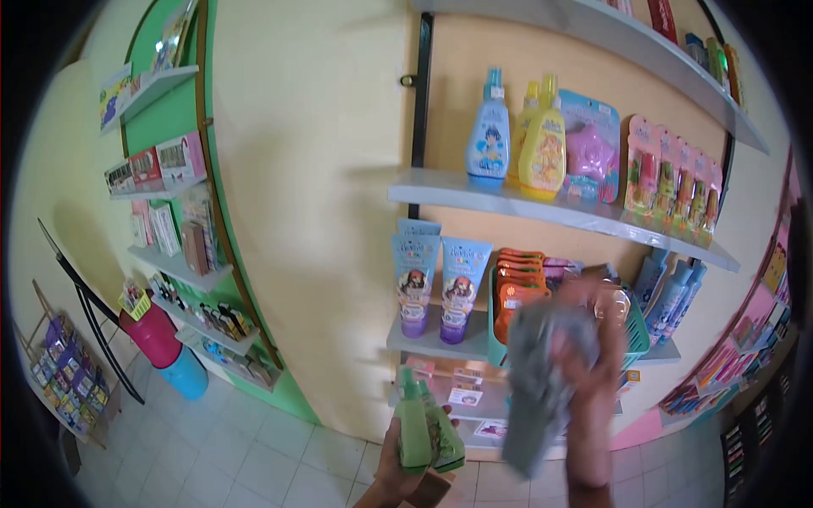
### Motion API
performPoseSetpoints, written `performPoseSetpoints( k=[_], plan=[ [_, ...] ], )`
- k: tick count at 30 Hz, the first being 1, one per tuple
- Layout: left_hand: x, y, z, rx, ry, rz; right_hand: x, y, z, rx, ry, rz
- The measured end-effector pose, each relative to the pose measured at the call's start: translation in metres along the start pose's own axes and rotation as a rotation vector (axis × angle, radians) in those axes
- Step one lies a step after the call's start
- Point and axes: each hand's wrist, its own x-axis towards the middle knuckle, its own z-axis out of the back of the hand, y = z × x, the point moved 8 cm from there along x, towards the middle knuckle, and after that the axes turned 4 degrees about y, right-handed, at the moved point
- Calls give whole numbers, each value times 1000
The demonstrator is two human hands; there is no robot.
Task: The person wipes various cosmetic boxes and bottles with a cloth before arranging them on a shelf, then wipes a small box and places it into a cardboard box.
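My left hand (398, 470) is low at the bottom centre and grips two green bottles (426, 427) upright, side by side. My right hand (593, 364) is raised in front of the middle shelf, blurred by motion, and clutches a grey cloth (542, 381) that hangs down below it. The cloth covers part of a teal basket (637, 337) holding orange packets (517, 284). To the left of the basket stand two tubes (436, 288) with cartoon figures on them.
The white shelf above (474, 196) carries a blue bottle (489, 135), yellow bottles (542, 140), a pink pack and carded items. Green shelving (178, 267) with boxes lines the left wall. A pink and blue bin (165, 347) stands on the tiled floor.
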Motion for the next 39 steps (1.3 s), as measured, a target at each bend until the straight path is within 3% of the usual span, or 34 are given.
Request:
performPoseSetpoints(
  k=[2, 3, 5, 10, 12, 13, 15, 18, 22, 24, 27, 30, 34, 36, 37, 39],
  plan=[
    [-8, -6, 14, -95, -27, -20, 67, 43, -30, 162, 1, 26],
    [-10, -9, 22, -99, 13, -45, 101, 52, -49, 22, 123, 53],
    [-18, -17, 29, -74, -10, -61, 158, 52, -87, -420, 165, 399],
    [-34, -37, 43, -88, -135, -134, 204, -15, -138, -847, 193, 338],
    [-42, -27, 72, -168, -237, -9, 198, -31, -144, -1162, 216, 331],
    [-43, -30, 75, -174, -229, -13, 195, -31, -145, -1169, 217, 341],
    [-43, -47, 64, -129, -69, -144, 192, -54, -138, -1172, 323, -4],
    [-46, -62, 62, -53, -85, -182, 184, -51, -136, -1092, 414, -143],
    [-44, -67, 66, -31, -151, -185, 183, -41, -131, -1074, 532, -103],
    [-41, -66, 61, -86, -47, -210, 181, -36, -130, -971, 571, -46],
    [-39, -62, 64, -50, -123, -135, 187, -44, -129, -1072, 420, 84],
    [-40, -59, 68, -54, -223, -102, 189, -51, -135, -1116, 475, 29],
    [-38, -56, 64, -155, -135, -90, 188, -40, -131, -1073, 452, 82],
    [-35, -54, 73, -181, -168, -105, 184, -14, -129, -692, 636, 12],
    [-33, -55, 74, -182, -166, -105, 190, -2, -124, -694, 636, 13],
    [-32, -57, 72, -165, -127, -91, 202, -1, -111, -546, 609, -236]
  ],
)
